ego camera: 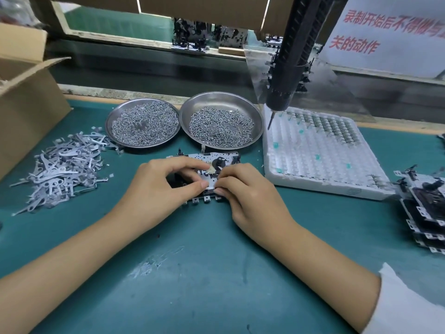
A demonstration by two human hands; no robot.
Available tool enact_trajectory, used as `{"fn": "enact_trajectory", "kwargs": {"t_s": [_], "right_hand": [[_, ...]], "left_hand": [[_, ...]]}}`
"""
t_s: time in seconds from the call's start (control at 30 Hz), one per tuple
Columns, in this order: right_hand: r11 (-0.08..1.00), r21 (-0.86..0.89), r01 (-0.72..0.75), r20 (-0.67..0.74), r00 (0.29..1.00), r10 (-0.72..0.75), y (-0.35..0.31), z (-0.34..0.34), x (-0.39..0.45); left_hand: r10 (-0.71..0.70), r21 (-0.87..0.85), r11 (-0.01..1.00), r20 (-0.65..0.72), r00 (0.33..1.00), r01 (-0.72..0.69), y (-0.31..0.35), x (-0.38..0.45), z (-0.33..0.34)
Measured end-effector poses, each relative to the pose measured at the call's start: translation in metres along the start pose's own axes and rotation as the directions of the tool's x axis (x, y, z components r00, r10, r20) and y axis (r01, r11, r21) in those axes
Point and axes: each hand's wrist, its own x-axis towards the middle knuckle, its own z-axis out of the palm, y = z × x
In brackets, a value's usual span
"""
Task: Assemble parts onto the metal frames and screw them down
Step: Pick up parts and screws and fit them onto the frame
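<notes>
Both hands, the left hand and right hand, pinch narrowly on the metal frame lying on the green mat just near of two screw dishes.

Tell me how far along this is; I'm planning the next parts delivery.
Done: a stack of frames sits at the right. In hand: both the left hand and right hand fit a part onto one metal frame. Left: screwing it down; the hanging screwdriver is untouched, and the dishes of screws and the lever pile remain full.
</notes>
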Motion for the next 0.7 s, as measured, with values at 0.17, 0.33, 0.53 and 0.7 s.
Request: {"fn": "enact_trajectory", "kwargs": {"t_s": [0.17, 0.33, 0.53, 0.7], "right_hand": [[0.996, -0.085, 0.002, -0.021, 1.000, -0.003, -0.004, 0.003, 0.001], [0.997, -0.073, -0.008, -0.040, 0.999, 0.005, -0.005, 0.006, 0.002], [0.987, 0.115, -0.114, -0.081, 0.989, 0.124, 0.001, 0.003, 0.002], [0.870, 0.393, -0.297, -0.143, 0.915, 0.377, 0.005, -0.001, 0.006]], "left_hand": [[-0.028, -0.004, 1.000, 0.039, 0.999, 0.028, -0.002, 0.006, 0.000], [-0.021, 0.008, 1.000, 0.063, 0.998, 0.021, -0.003, 0.009, -0.002], [-0.005, 0.006, 1.000, 0.072, 0.997, 0.005, 0.000, 0.008, -0.005], [0.008, 0.024, 1.000, 0.064, 0.998, -0.009, 0.000, 0.006, -0.004]]}}
